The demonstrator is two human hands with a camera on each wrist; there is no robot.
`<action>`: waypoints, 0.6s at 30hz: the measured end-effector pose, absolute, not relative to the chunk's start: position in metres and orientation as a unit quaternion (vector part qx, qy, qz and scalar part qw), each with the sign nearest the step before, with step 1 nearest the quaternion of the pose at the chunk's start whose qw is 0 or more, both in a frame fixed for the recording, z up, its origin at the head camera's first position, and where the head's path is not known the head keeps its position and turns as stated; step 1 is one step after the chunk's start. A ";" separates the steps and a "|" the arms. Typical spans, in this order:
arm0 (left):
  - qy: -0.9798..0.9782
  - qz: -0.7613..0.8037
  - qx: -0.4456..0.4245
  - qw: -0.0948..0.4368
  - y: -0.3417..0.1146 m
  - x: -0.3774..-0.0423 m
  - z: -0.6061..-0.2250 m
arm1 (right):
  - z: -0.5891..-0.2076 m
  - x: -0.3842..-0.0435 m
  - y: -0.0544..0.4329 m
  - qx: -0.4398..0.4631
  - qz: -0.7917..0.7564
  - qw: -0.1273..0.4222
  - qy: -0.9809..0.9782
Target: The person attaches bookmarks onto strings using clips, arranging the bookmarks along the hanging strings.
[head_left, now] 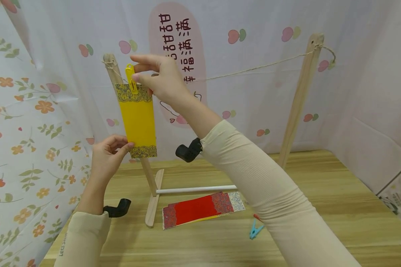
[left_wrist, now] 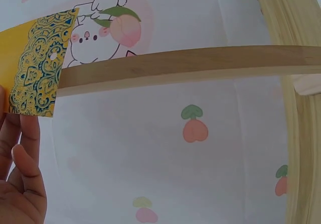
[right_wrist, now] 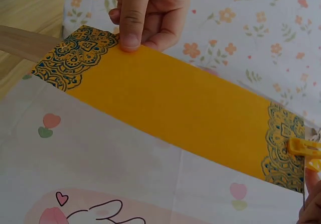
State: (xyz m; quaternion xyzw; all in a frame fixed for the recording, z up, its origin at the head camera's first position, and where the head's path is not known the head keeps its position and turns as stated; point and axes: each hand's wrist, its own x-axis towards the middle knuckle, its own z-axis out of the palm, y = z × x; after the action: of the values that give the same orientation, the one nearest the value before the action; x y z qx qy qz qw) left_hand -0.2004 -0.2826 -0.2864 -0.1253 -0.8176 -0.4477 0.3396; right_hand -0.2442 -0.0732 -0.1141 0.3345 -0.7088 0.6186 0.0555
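One curtain [head_left: 44, 107]: white, with orange flowers and green leaves, at the far left.
Left hand [head_left: 107, 159]: pinches the yellow card [head_left: 138, 122] by its left edge, low down, thumb in front.
Left post [head_left: 149, 178]: wooden, on a flat foot [head_left: 151, 212], partly hidden by the yellow card.
Yellow peg [head_left: 130, 76]: upright, clipped over the top edge of the yellow card; whether it also bites the string [head_left: 250, 69] I cannot tell.
Yellow card: held up in front of the left post, long side nearly vertical, dark patterned bands at top and bottom, a small hole in the bottom one.
Right hand [head_left: 167, 78]: grasps the yellow peg between thumb and finger.
Rod [head_left: 195, 189]: white, low, running right from the left post until a sleeve [head_left: 254, 178] hides it.
Stack [head_left: 197, 210]: flat on the table [head_left: 200, 248], red card uppermost, yellow and silvery edges showing beneath.
String: slopes up to the right post [head_left: 300, 100], tied near its top.
Blue peg [head_left: 255, 231]: on the table, right of the stack.
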 end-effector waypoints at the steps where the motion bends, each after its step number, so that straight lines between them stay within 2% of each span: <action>1: -0.820 -0.447 -0.124 0.335 -0.283 -0.200 -0.287 | -0.115 -0.244 -0.072 0.334 0.625 0.054 -0.703; 12: -0.851 -0.413 -0.126 0.299 -0.288 -0.194 -0.291 | -0.124 -0.236 -0.049 0.380 0.636 0.093 -0.665; 18: -0.855 -0.407 -0.132 0.293 -0.292 -0.190 -0.301 | -0.132 -0.233 -0.035 0.399 0.619 0.097 -0.670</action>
State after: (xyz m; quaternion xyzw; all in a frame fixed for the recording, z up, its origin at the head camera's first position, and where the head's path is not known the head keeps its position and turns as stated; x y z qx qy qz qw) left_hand -0.1903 -0.2921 -0.3014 -0.1324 -0.8552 -0.4065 0.2931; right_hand -0.2333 -0.0350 -0.1325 0.3988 -0.6700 0.6185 0.0970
